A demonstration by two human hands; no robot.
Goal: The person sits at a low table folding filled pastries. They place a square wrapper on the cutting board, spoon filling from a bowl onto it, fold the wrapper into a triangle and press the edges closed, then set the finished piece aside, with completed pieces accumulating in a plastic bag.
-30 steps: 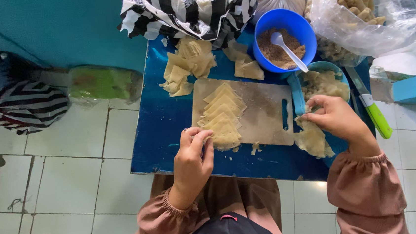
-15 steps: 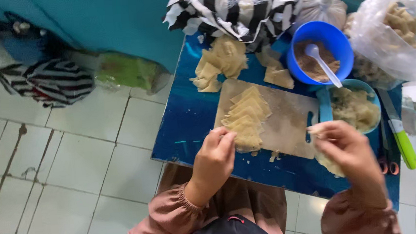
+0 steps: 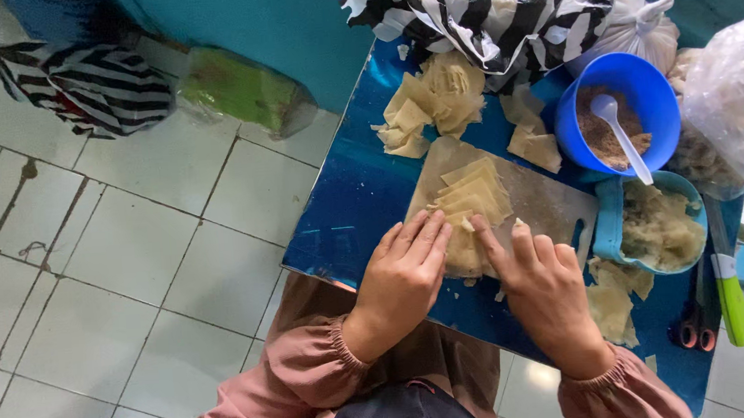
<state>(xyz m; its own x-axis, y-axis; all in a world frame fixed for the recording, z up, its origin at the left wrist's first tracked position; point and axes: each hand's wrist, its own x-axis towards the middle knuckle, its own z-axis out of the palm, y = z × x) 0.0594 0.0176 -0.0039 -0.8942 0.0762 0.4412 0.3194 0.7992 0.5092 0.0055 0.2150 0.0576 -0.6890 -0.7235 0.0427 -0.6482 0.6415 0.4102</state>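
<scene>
Two hands: both on the wrapper stack (image 3: pixel 470 214), near end of the cutting board (image 3: pixel 531 201).
Left hand (image 3: pixel 404 273): flat, fingers extended, pressing stack's near-left edge; grips nothing.
Right hand (image 3: pixel 541 280): fingers loosely curled, index tip at stack's near-right edge; looks like it's teasing one sheet, can't tell if any is pinched.
Stack: thin pale dough squares, fanned, on board, board on blue tabletop (image 3: pixel 346 211).
Around: blue bowl (image 3: pixel 646 99) w/ brown filling & white spoon (image 3: pixel 618 132), far right; teal container (image 3: pixel 656 226) of pale mix just right of board; loose wrappers (image 3: pixel 434 98) beyond board; green-handled knife (image 3: pixel 730 282) at right edge.
Doing it well (judgement): keep left palm light so sheets don't stick; lift from a corner, peel slow, one sheet only; thin dough prob. tears easily.
</scene>
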